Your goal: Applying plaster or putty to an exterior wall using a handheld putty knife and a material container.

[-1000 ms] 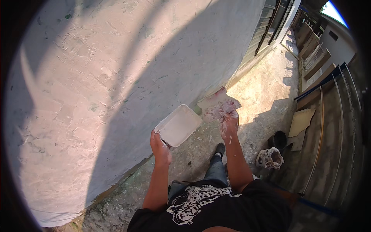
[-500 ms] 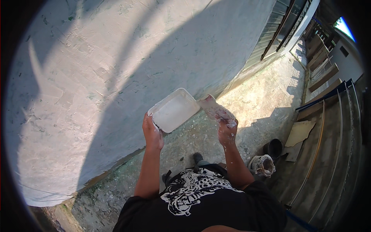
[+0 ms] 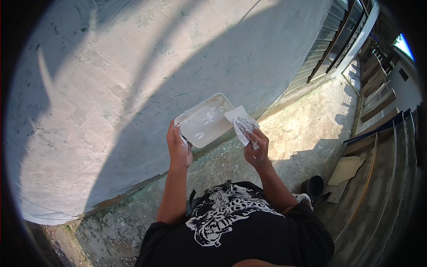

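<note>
The left hand (image 3: 179, 147) grips one tray (image 3: 215, 127) by its near left edge, its forearm rising nearly straight, most of its fingers hidden beneath; the tray is a shallow, off-white rectangle with rounded corners and a raised rim, held aslant before the rough, plastered wall (image 3: 133, 111), its inside filmed with pale wet stuff and marked by scattered white smears (image 3: 208, 116); just beside its right end is one flat, pale spreader (image 3: 235, 114), squarish at its upper corner, its lower part caked with white paste; the right hand (image 3: 258, 147) grasps that spreader from below, fingers bent across its face and flecked with white, wrist bent, forearm slanting up leftward from the dark sleeve; so two hands, one tray, one spreader; farther right stand one white container (image 3: 304, 198), partly hidden by the sleeve, and one black bucket (image 3: 315, 187), with two pale board pieces (image 3: 344, 171) beside them.
</note>
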Tool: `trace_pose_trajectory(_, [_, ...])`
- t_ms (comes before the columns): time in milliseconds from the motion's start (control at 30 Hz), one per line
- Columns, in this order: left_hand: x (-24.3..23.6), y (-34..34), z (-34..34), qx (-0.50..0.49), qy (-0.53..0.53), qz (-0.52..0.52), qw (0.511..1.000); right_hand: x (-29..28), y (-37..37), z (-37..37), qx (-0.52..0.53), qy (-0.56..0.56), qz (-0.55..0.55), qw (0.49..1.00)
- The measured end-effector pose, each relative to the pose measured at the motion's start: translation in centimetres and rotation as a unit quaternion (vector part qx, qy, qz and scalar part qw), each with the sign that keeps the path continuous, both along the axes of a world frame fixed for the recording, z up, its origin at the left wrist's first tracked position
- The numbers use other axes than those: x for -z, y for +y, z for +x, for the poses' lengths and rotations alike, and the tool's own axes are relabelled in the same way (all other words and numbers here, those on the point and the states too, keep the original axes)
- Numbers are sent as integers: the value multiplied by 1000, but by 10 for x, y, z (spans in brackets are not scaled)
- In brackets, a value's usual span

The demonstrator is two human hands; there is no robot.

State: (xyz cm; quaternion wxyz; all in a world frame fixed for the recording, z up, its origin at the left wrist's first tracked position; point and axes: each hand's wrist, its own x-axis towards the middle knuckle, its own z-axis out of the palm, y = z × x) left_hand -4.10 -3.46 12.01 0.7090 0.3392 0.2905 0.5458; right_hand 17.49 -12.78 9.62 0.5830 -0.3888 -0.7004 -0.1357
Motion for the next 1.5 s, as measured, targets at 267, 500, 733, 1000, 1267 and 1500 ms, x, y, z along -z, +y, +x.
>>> trace_pose_trajectory(267, [1, 1, -13, -23, -30, 19, 999, 15, 3, 32, 98, 74, -133, 984])
trace_pose_trajectory(500, [3, 3, -17, -21, 7, 33, 999, 1, 13, 64, -238, 627, -163, 724])
trace_pose_trajectory(733, [9, 8, 2, 8, 32, 32, 999, 1, 39, 63, -296, 670, -176, 658])
trace_pose_trajectory(1000, [22, 11, 1, 54, -11, 4, 998, 26, 18, 78, -178, 543, -310, 760])
trace_pose_trajectory(1267, [15, 2, 1, -4, 38, 9, 999, -49, -13, 90, 30, 277, -507, 816])
trace_pose_trajectory(1500, [17, 8, 8, -26, 104, 71, 992, -132, 11, 64, 151, -230, -287, 917])
